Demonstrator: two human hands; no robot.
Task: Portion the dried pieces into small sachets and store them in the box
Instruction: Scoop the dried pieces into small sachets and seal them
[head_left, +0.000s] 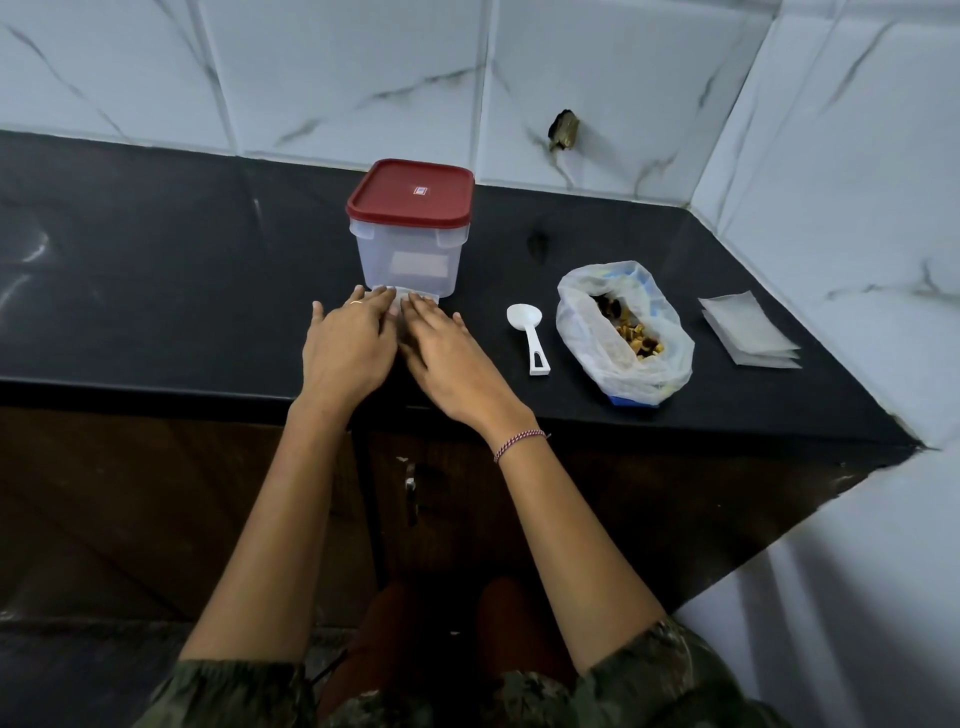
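Squarely at the counter's (156, 270) front edge, both hands lie flat on one thin white sachet (430, 297). The left hand (347, 349) and right hand (448, 358) sit side by side, almost touching. Their fingers are straight and released, pressing down rather than gripping. Only the sachet's far edge and a strip between the fingertips show; the rest is hidden under the palms. It lies just in front of the box (408, 260), touching or nearly touching its base.

The box is square, of frosted translucent plastic with rounded corners, and it stands upright. A dark red lid (410, 193), smooth and slightly domed, covers it. A pale rectangle (420, 265) shows at its front wall; I cannot tell whether it is inside or stuck on.

To the right lies a glossy white plastic spoon (530, 332), its round bowl toward the wall and its handle toward the person. Beyond it is a crinkled, thin, clear bag (582, 317) with its mouth open. It holds lumpy dried pieces (635, 335) in yellow, brown and near black. Farther right, well apart, is a fanned stack (748, 330) of flat, matte, papery sachets.

The counter is polished black stone, and the wall (363, 78) is glossy white tile with grey veining.

Counted: two hands, one box, one lid, one spoon and one bag. Three edges show in the stack. There is one ring (356, 302) on the left hand and one braided bracelet (519, 442) on the right wrist.
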